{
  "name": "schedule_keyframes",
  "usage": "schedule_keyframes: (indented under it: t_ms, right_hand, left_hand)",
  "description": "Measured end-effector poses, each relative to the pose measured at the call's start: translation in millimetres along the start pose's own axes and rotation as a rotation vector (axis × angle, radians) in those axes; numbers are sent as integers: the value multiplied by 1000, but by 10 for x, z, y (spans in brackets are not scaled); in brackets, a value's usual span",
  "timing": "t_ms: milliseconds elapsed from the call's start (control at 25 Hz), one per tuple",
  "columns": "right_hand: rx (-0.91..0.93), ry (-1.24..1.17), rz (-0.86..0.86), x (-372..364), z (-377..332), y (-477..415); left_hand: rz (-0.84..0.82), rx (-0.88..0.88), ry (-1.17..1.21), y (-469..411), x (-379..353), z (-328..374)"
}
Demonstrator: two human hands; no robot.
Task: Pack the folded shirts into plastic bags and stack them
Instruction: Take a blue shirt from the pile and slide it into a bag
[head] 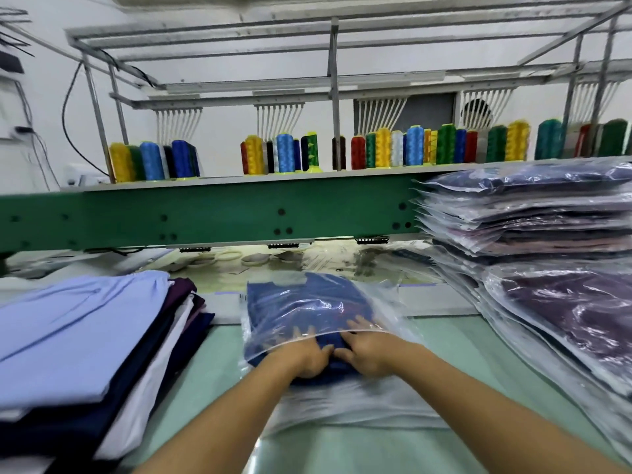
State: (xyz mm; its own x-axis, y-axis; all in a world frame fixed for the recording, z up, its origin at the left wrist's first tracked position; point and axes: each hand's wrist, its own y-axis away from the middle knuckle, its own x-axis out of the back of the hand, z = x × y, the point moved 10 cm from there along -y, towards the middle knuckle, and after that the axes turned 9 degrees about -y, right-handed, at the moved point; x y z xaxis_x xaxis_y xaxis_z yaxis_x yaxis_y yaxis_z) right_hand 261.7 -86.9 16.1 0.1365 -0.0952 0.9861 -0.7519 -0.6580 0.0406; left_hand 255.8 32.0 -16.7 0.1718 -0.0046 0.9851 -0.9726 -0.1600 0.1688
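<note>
Left hand (307,357), right hand (367,354): side by side, fingers flat on navy shirt (307,299), table centre, mostly inside plastic bag (386,302). Step: bagging. Next, likely: seat hem, then lift to bagged stack (547,217), right.

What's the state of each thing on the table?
Blue shirt: folded, mostly in the bag, near edge out.
Plastic bag: mouth open, around the shirt.
Left hand: fingers inside bag mouth, pressing shirt.
Right hand: same.
Bagged shirts: stacked, right.
Unbagged shirts: folded, piled, left.
</note>
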Motion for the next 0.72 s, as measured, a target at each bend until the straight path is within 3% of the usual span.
schedule_keyframes:
  t_ms: [120, 200, 320, 400, 440, 560, 640, 720]
  right_hand:
    - [81, 48, 13, 1, -54, 270]
    - [206, 57, 110, 84, -173, 436]
    - [399, 105, 368, 315, -347, 697]
    - [477, 198, 592, 444, -382, 866]
    - [424, 198, 655, 487, -305, 891]
    - [92, 51, 513, 405, 151, 711]
    - [-6, 9, 342, 228, 294, 572]
    - [2, 17, 320, 180, 245, 517]
  left_hand:
    - [-12, 103, 28, 249, -210, -352]
    - [60, 141, 107, 357, -194, -449]
    - [185, -25, 207, 459, -8, -315]
    - [278, -204, 91, 637, 146, -157]
    - [347, -272, -37, 752, 219, -96]
    - [735, -462, -341, 1172, 425, 3]
    - [921, -438, -390, 1327, 479, -129]
    - [763, -210, -342, 1175, 450, -495]
